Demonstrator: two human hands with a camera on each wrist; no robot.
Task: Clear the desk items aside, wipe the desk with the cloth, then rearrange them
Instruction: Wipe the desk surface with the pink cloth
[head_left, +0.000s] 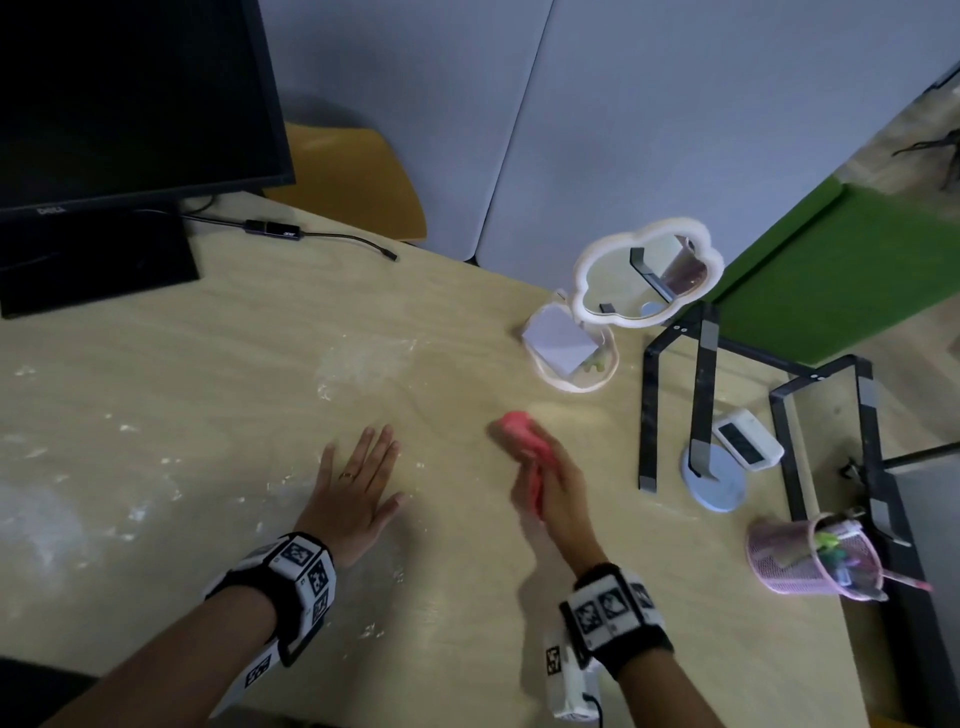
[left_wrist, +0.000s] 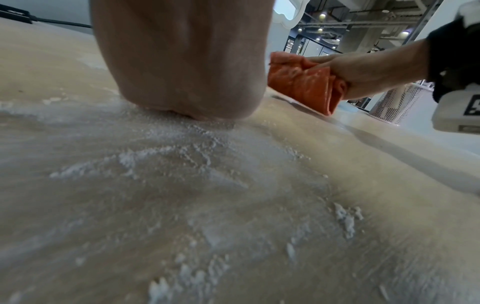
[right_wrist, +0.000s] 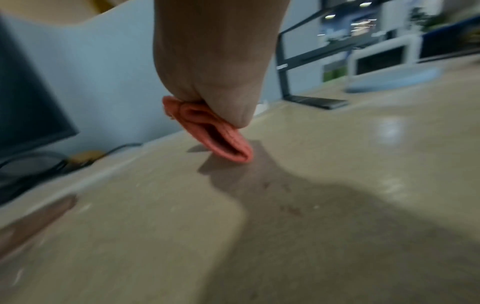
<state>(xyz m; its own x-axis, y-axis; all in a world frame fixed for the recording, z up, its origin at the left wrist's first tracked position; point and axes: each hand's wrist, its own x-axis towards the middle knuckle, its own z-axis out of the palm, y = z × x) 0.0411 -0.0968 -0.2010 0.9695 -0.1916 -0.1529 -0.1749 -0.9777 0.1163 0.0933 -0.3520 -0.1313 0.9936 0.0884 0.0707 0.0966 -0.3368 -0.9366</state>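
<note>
My right hand (head_left: 550, 486) grips a folded pink cloth (head_left: 522, 434) at the middle of the wooden desk (head_left: 467, 597); the right wrist view shows the cloth (right_wrist: 221, 137) bunched under my palm with its lower fold just above the wood. My left hand (head_left: 358, 483) lies flat on the desk, fingers spread, to the left of the cloth. White powder (left_wrist: 182, 156) is smeared over the desk around and behind my left palm (left_wrist: 182, 61). From the left wrist view the cloth (left_wrist: 303, 82) sits in my right hand (left_wrist: 363, 70).
A black monitor (head_left: 130, 104) stands at the back left with a cable adapter (head_left: 272, 228). At the right are a cloud-shaped mirror (head_left: 647, 273), a black stand (head_left: 701, 374), a small white device (head_left: 748, 439) and a pink mesh pen cup (head_left: 815, 556) lying on its side.
</note>
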